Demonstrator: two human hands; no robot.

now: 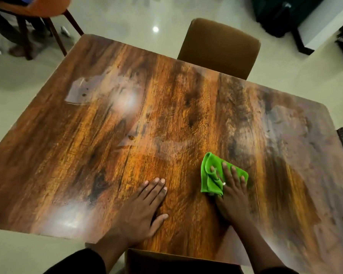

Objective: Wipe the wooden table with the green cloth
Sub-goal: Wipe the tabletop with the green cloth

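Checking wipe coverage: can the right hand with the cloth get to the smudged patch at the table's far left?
Probably yes. The right hand presses the green cloth flat, and bare wooden table lies between it and the smudged patch; it looks a long stretch, though.

Worktop (127,115): 1, wooden
Green cloth (210,178): 1, toward 5 o'clock on the worktop
Hands: 2 — left hand (143,210), right hand (234,196)
Ring (224,183): 1, on the right hand
Chairs: 3 — tan chair (218,46) at 12 o'clock, orange chair (44,6) at 10 o'clock, near chair (166,262) at 6 o'clock
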